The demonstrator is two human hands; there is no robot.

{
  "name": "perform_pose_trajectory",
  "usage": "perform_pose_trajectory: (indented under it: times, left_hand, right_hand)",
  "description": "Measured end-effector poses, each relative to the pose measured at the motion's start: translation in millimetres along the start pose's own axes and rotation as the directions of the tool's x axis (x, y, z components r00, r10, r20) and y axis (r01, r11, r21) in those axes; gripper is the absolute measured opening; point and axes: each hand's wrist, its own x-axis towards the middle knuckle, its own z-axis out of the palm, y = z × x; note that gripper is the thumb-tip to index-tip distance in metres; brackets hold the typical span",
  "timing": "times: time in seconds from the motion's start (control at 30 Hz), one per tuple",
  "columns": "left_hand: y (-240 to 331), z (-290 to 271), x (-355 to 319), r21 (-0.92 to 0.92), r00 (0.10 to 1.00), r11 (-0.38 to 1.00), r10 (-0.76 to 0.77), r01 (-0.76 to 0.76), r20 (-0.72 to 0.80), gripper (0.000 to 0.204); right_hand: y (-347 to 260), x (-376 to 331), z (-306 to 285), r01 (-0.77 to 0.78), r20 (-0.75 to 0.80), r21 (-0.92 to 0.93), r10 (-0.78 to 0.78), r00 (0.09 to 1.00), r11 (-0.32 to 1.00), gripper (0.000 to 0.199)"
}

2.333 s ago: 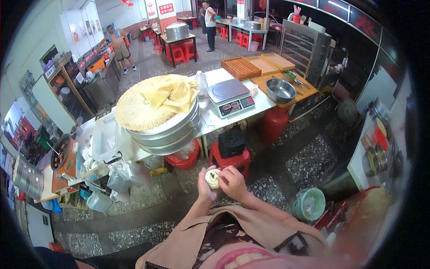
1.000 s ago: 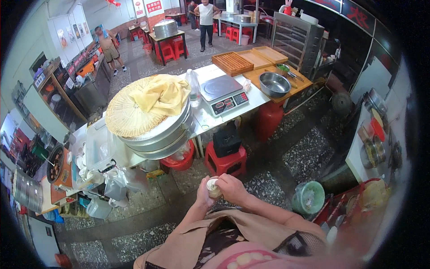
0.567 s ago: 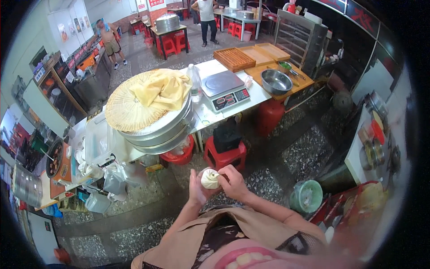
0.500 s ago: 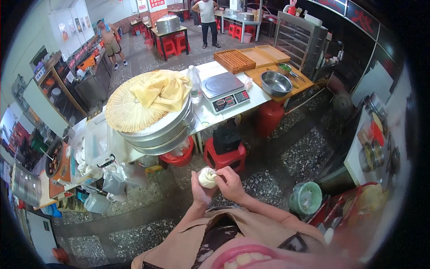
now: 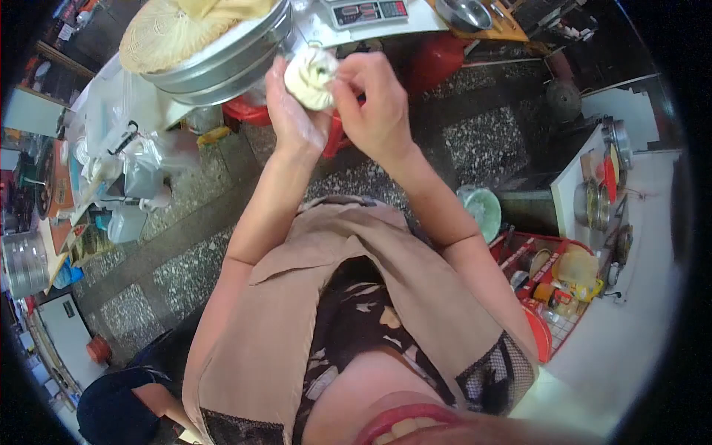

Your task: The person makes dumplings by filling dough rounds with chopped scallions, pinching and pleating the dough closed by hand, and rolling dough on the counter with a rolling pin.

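A pale dough bun (image 5: 304, 83) with pleats round its top is held out in front of my chest. A small opening in the top shows a dark green filling. My left hand (image 5: 295, 122) cups the bun from the left and below, fingers wrapped round it. At its right edge, my right hand (image 5: 373, 104) pinches the dough rim between thumb and fingertips, the other fingers curled. The part of the bun resting in the left palm is hidden.
Beyond my hands stands a table with a round metal steamer (image 5: 248, 81), a woven lid (image 5: 167, 37), a digital scale (image 5: 363, 15) and a metal bowl (image 5: 463, 13). A green bucket (image 5: 482, 211) and red rack (image 5: 540, 337) are at right. Someone in a dark cap (image 5: 119, 408) is lower left.
My view has tipped down toward my body. Both hands have risen in the picture and look larger, still on the bun. The bun's top now faces me, showing the filling.
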Motion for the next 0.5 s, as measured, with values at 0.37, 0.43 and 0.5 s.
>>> perform_pose_trajectory:
  times: [0.37,0.43,0.5]
  left_hand:
    - [-11.1,-17.9,-29.5,-0.131,0.998,0.991,-0.001,0.009,0.062,0.051]
    - [-12.6,-20.2,-34.5,-0.14,0.999,0.99,-0.002,0.008,0.044,0.051]
    - [-11.6,-20.6,-35.2,-0.152,0.999,0.988,-0.004,0.009,0.033,0.05]
  right_hand:
    - [-26.0,-26.4,-7.2,-0.174,0.025,-0.037,0.175,0.984,0.984,0.025]
    - [-29.8,-30.0,-6.4,-0.212,0.064,0.005,0.212,0.975,0.977,0.025]
    - [-31.5,-28.6,-5.9,-0.219,0.065,0.005,0.218,0.974,0.976,0.023]
